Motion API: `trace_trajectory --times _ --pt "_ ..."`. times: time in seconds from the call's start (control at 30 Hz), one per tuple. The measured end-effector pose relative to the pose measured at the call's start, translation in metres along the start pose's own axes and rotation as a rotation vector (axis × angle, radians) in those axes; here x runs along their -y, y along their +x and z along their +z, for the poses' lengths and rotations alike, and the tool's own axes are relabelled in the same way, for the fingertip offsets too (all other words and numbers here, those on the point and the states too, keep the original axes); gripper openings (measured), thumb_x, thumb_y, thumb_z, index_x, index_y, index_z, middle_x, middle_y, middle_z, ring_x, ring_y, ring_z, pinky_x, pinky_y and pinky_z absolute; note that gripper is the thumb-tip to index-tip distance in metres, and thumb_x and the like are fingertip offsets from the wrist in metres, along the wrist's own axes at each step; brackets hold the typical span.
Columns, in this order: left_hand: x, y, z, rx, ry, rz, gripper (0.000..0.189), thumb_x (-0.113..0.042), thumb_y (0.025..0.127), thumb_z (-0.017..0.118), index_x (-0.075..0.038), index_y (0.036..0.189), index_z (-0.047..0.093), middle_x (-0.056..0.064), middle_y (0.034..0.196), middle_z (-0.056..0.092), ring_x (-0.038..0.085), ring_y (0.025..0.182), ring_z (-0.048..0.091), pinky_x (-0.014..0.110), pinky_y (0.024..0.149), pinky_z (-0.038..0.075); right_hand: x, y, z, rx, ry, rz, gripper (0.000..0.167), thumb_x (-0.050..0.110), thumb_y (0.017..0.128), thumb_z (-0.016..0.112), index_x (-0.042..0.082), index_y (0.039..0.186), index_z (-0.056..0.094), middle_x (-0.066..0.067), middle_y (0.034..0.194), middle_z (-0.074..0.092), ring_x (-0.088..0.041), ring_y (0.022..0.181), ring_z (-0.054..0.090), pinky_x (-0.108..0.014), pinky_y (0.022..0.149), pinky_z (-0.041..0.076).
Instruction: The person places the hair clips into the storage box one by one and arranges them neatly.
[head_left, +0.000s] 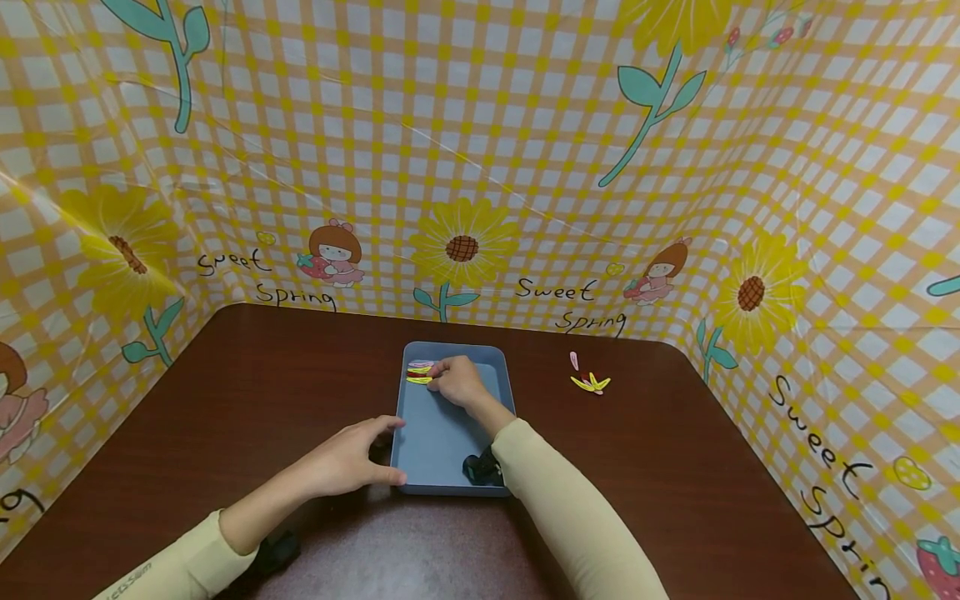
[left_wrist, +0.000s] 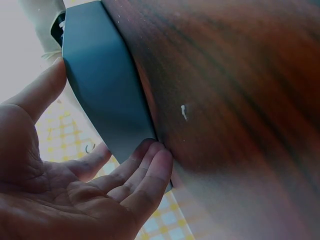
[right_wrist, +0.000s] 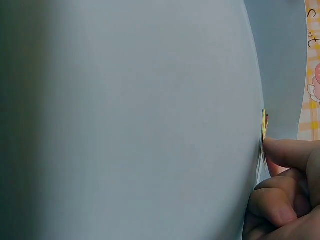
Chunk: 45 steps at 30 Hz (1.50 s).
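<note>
Biggest 1st: yellow/white/tan checked cloth (head_left: 465, 125) w/ sunflowers & "Sweet Spring" lettering, up behind the table and along both sides. Dk brown table (head_left: 615, 483) below, wood-grain top. Two cream sleeves (head_left: 581, 517) come in from the near edge, L one w/ some lettering. Blue-gray rect. tray (head_left: 435, 442) sits approx. mid-table, low walls, long side running away from the person.

L hand (head_left: 348, 454): thumb & fingers spread wide, tips touching tray's L wall from outside. R hand (head_left: 459, 383): over the tray's far half, other fingers curled, thumb & index pinching at R end of the clip row; exactly which clip, can't tell. Blk device (head_left: 480, 468) at R wrist, over tray's near R corner; another dk one (head_left: 276, 552) by L wrist, mostly hidden.

Clip row (head_left: 418, 380) lies in tray's far L part, near L wall: pink, yellow, red, side by side. Clip pile (head_left: 592, 383) on table R of tray, yellow/red/pink, overlapping. Single pink clip (head_left: 573, 361) just beyond pile, apart from it.
</note>
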<state>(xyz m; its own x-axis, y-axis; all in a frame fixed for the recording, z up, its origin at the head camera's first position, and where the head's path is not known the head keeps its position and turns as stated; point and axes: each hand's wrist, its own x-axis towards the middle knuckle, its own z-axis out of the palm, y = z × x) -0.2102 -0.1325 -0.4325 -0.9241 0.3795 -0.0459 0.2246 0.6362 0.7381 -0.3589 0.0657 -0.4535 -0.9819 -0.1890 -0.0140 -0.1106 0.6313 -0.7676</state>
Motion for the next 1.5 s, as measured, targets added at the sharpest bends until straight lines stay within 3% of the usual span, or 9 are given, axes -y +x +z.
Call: trace_trajectory --times 0.77,0.9,1.07,1.2,1.27,1.3,1.4,1.5 --pt "-0.001 0.001 0.001 -0.005 0.009 -0.005 0.078 -0.04 0.081 0.084 -0.01 0.145 0.052 0.012 0.147 0.054 0.033 0.133 0.053 0.056 0.106 0.043 0.001 0.0 -0.002 0.007 0.016 0.006 0.009 0.006 0.091 0.071 0.004 0.099 0.076 -0.015 0.119 0.069 -0.026 0.1 0.058 -0.04 0.088 0.049" --pt "-0.002 0.0 0.001 -0.005 0.004 -0.008 0.078 -0.04 0.08 0.085 -0.01 0.144 0.052 0.012 0.147 0.054 0.033 0.132 0.053 0.056 0.106 0.043 0.002 -0.002 -0.006 0.03 0.038 0.007 0.01 0.007 0.091 0.071 0.003 0.1 0.076 -0.015 0.119 0.068 -0.023 0.092 0.057 -0.034 0.076 0.048" --pt "-0.003 0.0 0.0 -0.002 0.001 -0.004 0.078 -0.04 0.081 0.085 -0.01 0.144 0.052 0.013 0.147 0.054 0.034 0.133 0.053 0.056 0.106 0.043 0.004 -0.002 -0.019 0.064 0.073 0.025 0.014 0.008 0.093 0.07 0.002 0.105 0.074 -0.009 0.107 0.066 -0.016 0.064 0.045 -0.027 0.054 0.036" --pt "-0.002 0.0 0.0 0.002 -0.001 -0.009 0.078 -0.04 0.081 0.084 -0.01 0.145 0.051 0.013 0.147 0.053 0.034 0.134 0.052 0.057 0.106 0.043 0.006 -0.001 -0.035 0.106 0.086 0.045 0.017 0.01 0.095 0.067 0.004 0.109 0.075 0.001 0.068 0.052 -0.013 0.048 0.034 -0.026 0.046 0.032" --pt "-0.001 0.001 0.001 0.004 -0.002 -0.009 0.078 -0.04 0.081 0.084 -0.01 0.145 0.051 0.013 0.147 0.053 0.034 0.134 0.051 0.057 0.106 0.043 0.006 -0.001 -0.043 0.123 0.089 0.05 0.02 0.01 0.095 0.067 0.004 0.112 0.075 0.002 0.058 0.046 -0.013 0.042 0.028 -0.026 0.043 0.029" --pt "-0.001 0.001 0.001 0.003 -0.004 -0.01 0.078 -0.04 0.081 0.084 -0.01 0.145 0.051 0.012 0.147 0.053 0.034 0.134 0.051 0.057 0.106 0.042 0.006 -0.001 -0.048 0.131 0.092 0.051 0.021 0.01 0.094 0.067 0.003 0.113 0.074 0.001 0.055 0.044 -0.012 0.04 0.026 -0.026 0.042 0.028" --pt "0.0 0.002 0.002 0.001 -0.002 -0.013 0.079 -0.041 0.081 0.084 -0.011 0.145 0.051 0.012 0.147 0.053 0.033 0.135 0.051 0.057 0.107 0.042 0.005 -0.003 -0.059 0.122 0.09 0.039 0.023 0.01 0.092 0.069 0.002 0.113 0.074 0.004 0.066 0.057 -0.011 0.04 0.026 -0.025 0.041 0.027" --pt "0.0 0.002 0.002 -0.002 0.004 -0.015 0.079 -0.041 0.08 0.085 -0.011 0.145 0.051 0.011 0.147 0.054 0.033 0.134 0.052 0.056 0.106 0.043 0.004 -0.005 -0.069 0.115 0.096 0.05 0.024 0.01 0.092 0.07 0.001 0.113 0.074 0.004 0.065 0.054 -0.011 0.041 0.026 -0.025 0.042 0.027"
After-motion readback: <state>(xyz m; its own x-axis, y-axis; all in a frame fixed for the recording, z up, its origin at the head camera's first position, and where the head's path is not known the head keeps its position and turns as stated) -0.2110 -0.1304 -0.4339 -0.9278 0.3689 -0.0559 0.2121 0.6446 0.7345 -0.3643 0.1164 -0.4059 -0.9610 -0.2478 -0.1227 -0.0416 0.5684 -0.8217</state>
